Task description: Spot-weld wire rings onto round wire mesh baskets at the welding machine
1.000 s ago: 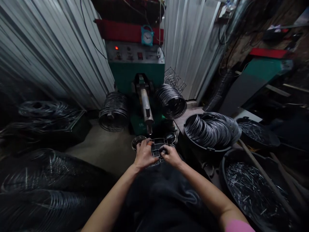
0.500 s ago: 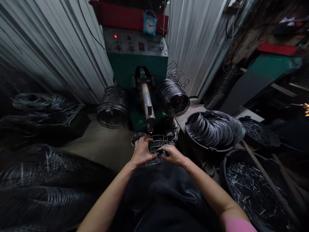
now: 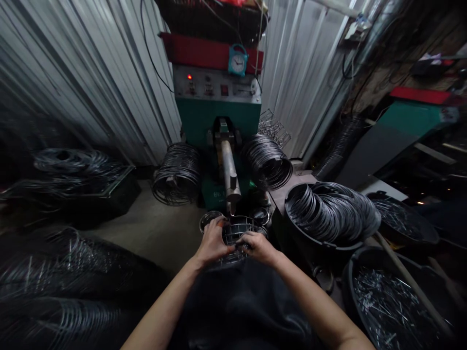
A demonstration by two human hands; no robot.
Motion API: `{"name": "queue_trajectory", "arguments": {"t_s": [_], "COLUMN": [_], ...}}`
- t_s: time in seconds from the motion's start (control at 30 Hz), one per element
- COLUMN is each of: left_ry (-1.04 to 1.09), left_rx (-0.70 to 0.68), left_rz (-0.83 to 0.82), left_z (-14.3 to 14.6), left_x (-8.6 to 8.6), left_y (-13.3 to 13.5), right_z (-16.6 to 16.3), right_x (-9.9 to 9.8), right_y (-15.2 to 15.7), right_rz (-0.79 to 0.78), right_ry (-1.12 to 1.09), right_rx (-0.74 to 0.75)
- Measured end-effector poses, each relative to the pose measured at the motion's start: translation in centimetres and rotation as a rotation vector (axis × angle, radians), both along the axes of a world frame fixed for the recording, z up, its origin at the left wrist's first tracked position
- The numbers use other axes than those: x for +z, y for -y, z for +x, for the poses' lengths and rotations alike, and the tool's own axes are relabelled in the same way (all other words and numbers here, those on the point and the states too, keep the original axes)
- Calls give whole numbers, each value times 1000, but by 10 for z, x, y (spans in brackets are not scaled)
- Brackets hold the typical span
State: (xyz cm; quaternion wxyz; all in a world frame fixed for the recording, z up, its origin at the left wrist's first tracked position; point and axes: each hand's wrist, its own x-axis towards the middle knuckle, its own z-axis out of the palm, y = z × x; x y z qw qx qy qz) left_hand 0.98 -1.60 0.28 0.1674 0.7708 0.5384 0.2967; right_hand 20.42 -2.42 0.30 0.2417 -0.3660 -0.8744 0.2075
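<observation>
Between my hands is a round wire basket (image 3: 239, 228), a frame of thin metal rings and cross wires. My left hand (image 3: 214, 239) grips its left side, thumb toward the middle and fingers over the rim. My right hand (image 3: 255, 244) is closed at its right side, fingers bent inward; whether they also pinch a small wire is too dark to tell. Just above the basket's far rim ends the metal arm (image 3: 229, 165) of a green welding machine (image 3: 219, 116), its tip (image 3: 232, 206) pointing down.
Coils of wire rings hang left (image 3: 177, 175) and right (image 3: 268, 163) of the machine. A tub of rings (image 3: 328, 214) stands right, nearer me a tub of short wire pieces (image 3: 394, 301) with a stick across it. Wire bundles (image 3: 73, 272) lie left. A blue clock (image 3: 238, 61) hangs above.
The view has tilted up slightly, so the machine and tubs sit lower in the picture. Both hands keep their hold at the basket, with hardly any movement against it.
</observation>
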Motion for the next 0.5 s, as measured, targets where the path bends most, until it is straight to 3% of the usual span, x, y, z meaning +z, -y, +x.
{"name": "queue_trajectory", "arguments": {"t_s": [0.2, 0.5], "left_ry": [41, 67], "left_rx": [17, 71], "left_rz": [28, -101], "left_z": [-10, -12], "left_x": [-5, 12], "left_y": [-8, -32], "right_z": [-9, -20], "right_x": [0, 13], "right_y": [-10, -36], "right_rz": [1, -13], "right_ry": [51, 16], "right_rx": [-9, -39]}}
